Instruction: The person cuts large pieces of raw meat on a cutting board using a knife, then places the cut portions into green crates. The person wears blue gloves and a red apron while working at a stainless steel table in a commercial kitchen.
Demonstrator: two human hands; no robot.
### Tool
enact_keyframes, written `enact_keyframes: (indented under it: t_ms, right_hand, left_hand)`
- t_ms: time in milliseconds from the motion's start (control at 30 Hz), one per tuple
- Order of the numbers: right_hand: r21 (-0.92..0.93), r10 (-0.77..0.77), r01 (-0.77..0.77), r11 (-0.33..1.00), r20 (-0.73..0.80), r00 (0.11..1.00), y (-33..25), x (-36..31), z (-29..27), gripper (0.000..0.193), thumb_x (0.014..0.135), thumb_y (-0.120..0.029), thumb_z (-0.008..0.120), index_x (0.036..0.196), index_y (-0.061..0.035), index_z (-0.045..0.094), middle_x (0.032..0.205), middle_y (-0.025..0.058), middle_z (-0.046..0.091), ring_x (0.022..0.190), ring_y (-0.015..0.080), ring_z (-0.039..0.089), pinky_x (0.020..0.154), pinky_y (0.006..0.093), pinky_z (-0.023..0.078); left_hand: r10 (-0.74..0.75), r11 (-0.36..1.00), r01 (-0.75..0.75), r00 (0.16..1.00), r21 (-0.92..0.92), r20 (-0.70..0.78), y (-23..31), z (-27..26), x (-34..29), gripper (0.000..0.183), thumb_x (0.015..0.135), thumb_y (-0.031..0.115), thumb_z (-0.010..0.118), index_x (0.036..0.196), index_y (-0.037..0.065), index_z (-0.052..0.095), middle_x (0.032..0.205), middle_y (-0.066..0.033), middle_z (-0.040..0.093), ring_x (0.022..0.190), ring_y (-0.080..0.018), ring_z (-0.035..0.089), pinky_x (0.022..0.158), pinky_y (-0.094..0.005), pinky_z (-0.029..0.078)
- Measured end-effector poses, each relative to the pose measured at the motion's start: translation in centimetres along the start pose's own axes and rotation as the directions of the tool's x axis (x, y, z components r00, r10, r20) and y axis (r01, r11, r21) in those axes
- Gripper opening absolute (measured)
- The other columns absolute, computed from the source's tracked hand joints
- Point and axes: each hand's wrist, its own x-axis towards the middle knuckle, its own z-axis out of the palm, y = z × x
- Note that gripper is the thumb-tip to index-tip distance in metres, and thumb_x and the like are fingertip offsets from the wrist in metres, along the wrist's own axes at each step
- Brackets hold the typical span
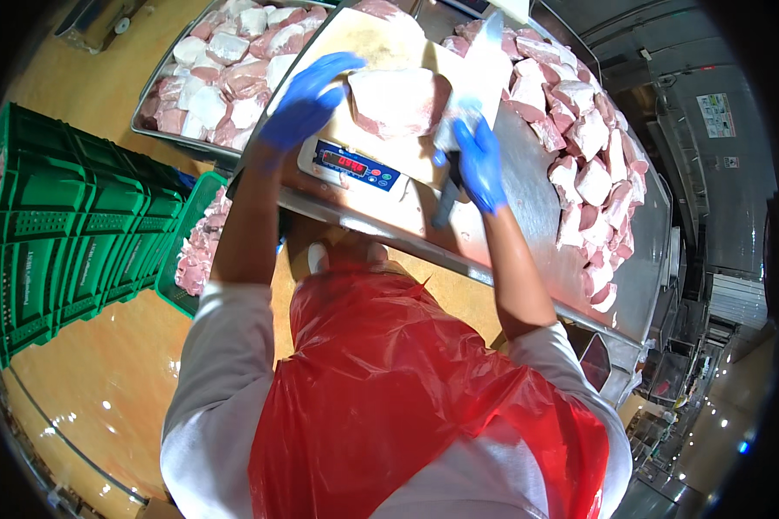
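A large piece of raw meat (396, 97), pale fat on top, lies on a board by a digital scale (355, 164) with a red lit display. My left hand (313, 97), in a blue glove, is open at the meat's left edge, fingers spread; whether it touches the meat I cannot tell. My right hand (481, 166), also blue-gloved, is closed on a wide-bladed knife (485, 73) to the meat's right. The blade points away from me, and its dark handle (446, 201) sticks out below my fingers.
Cut meat (593, 164) is heaped on the steel table (541, 251) at right. A metal tub (147, 130) full of meat stands at back left. Green crates (69, 233) are stacked at left, beside an open green crate (166, 272) holding meat trimmings.
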Motion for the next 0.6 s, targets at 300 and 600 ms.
enact_keyframes:
  t_ms: [300, 600]
  right_hand:
    - [-0.123, -0.194, 0.182, 0.976, -0.096, 0.976, -1.4, 5.9, -2.9, 0.021, 0.105, -0.018, 0.052, 0.114, 0.0001, 0.055, 0.086, 0.0080, 0.065, 0.066, 0.0153, 0.063, 0.063, 0.0303, 0.052]
    - [-0.626, -0.388, 0.421, 0.657, 0.198, 0.900, -1.9, -3.4, 5.9, 0.016, 0.100, -0.013, 0.055, 0.112, -0.0021, 0.055, 0.096, 0.0263, 0.067, 0.086, 0.0461, 0.066, 0.074, 0.0508, 0.054]
  left_hand:
    - [-0.359, 0.908, 0.378, 0.924, -0.179, 0.130, 2.8, 2.9, -4.4, 0.025, 0.093, 0.017, 0.059, 0.115, 0.008, 0.067, 0.101, -0.0159, 0.067, 0.090, -0.0360, 0.065, 0.085, -0.0430, 0.054]
    - [-0.401, 0.915, 0.396, 0.913, -0.076, -0.069, 8.2, 5.1, -3.9, 0.017, 0.081, 0.008, 0.070, 0.098, 0.007, 0.069, 0.102, -0.0087, 0.068, 0.093, -0.0266, 0.068, 0.077, -0.0376, 0.057]
